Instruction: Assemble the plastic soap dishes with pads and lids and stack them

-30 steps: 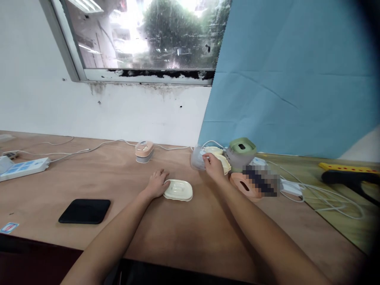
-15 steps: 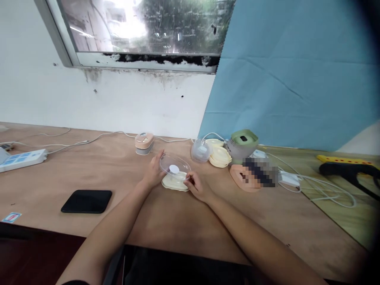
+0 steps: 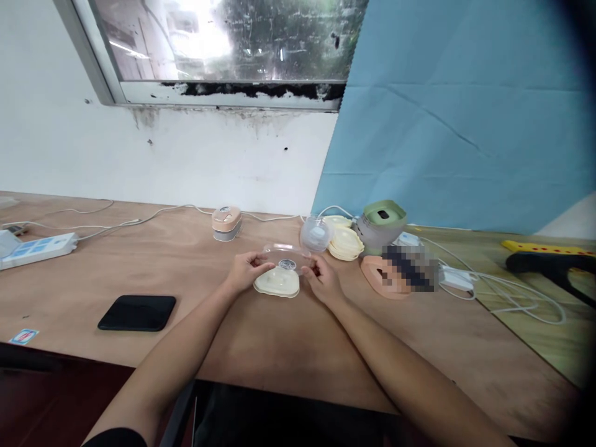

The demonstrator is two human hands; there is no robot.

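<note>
Turned since the earlier head view, the clear cover [image 3: 287, 264] is now held just behind the cream lid [image 3: 278, 283], between near and far edges of the tabletop [image 3: 293, 347]. The left hand [image 3: 244, 271] and right hand [image 3: 325, 282] each have fingers clamped on one end. It looks light and slick; rim ends seem good holds. Near the far edge, the green-topped container [image 3: 373, 236] hides its contents.

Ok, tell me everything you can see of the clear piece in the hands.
The clear piece looks like thin transparent plastic, shallow and rounded, with a round printed label. The left hand and right hand hold its opposite ends, by the cream piece's far edge; whether those two pieces touch is hard to tell.
</note>
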